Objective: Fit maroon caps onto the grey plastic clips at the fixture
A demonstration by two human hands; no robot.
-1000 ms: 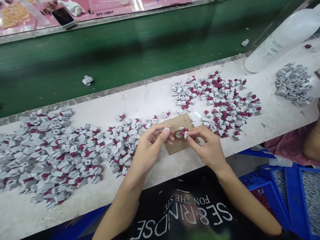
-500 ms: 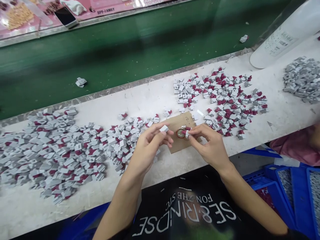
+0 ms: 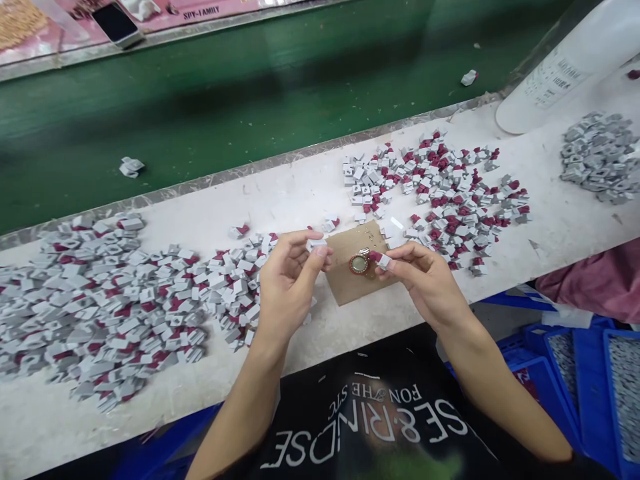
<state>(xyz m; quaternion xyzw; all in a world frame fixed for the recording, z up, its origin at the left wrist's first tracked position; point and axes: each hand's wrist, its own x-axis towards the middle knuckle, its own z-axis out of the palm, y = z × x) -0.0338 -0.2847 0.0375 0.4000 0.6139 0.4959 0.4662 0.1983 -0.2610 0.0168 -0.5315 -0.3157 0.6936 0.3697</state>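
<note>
Between the thumb and fingers of my left hand (image 3: 293,273) is a small grey plastic piece (image 3: 317,245). My right hand (image 3: 425,273) pinches a grey-and-maroon plastic piece (image 3: 383,259), its maroon end pointing left. Just left of that piece, a small round metal-rimmed dish (image 3: 359,264) stands on a brown cardboard sheet (image 3: 345,292). Both hands hover over or beside the cardboard, apart from each other. A large pile of grey-and-maroon pieces (image 3: 115,307) spreads to the left, and another pile (image 3: 450,193) lies beyond my right hand.
A green conveyor belt (image 3: 280,87) runs behind the white table, carrying a couple of stray pieces. At the right are a white bottle (image 3: 545,80) and a heap of grey pieces (image 3: 597,157). Blue crates (image 3: 587,380) stand below, near a person's maroon clothing (image 3: 595,280). A phone (image 3: 116,25) lies at the back.
My right hand has drawn its piece slightly right, away from the round dish. My left hand has shifted a little left and turned. The stray pieces on the belt have moved left.
</note>
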